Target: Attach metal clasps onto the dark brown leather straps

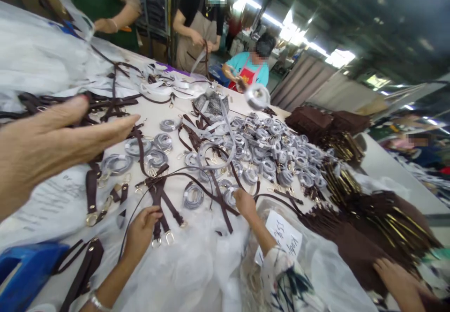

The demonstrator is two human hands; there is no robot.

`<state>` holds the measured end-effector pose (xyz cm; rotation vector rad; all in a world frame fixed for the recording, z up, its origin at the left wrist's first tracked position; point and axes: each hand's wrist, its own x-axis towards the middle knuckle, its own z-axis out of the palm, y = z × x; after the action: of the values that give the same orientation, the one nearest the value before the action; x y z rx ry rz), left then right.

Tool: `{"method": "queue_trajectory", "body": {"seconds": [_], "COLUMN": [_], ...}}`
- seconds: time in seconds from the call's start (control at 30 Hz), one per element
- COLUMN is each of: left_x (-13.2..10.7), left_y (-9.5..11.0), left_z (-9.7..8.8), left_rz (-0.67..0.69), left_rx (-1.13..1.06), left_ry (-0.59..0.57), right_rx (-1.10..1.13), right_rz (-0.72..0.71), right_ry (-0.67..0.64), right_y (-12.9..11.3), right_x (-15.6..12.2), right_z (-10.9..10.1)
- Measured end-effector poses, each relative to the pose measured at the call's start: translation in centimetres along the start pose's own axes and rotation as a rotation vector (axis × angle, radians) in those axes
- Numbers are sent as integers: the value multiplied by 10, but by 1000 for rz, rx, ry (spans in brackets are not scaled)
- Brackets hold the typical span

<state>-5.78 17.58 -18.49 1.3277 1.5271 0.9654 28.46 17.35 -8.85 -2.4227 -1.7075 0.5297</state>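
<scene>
I have my left hand (142,230) at loose dark straps (159,195), fingers bent, and my right hand (246,204) curled at a grey coil (230,195); I cannot tell if either pinches. Many coils (269,150) already sit heaped; several straps remain uncoiled.

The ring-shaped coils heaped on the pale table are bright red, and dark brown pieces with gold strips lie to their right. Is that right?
The colour is wrong: the head view shows grey ring-shaped coils heaped on the pale table. The dark brown pieces with gold strips do lie to their right.
</scene>
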Motion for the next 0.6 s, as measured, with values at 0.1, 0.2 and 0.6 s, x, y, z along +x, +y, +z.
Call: {"method": "queue_trajectory", "body": {"seconds": [0.1, 0.2, 0.6], "left_x": [-35, -63, -79], "left_y": [-14, -16, 75], "left_z": [3, 15, 91], "left_rz": [-187, -289, -372], "left_rx": [-81, -160, -496], "left_ry": [-169, -313, -574], "right_rx": [-138, -210, 188], "right_rz": [52, 29, -84], "right_ry": [-76, -91, -82], "right_y": [50, 68, 5], "right_x": [-28, -39, -70], "right_z": [33, 54, -5]}}
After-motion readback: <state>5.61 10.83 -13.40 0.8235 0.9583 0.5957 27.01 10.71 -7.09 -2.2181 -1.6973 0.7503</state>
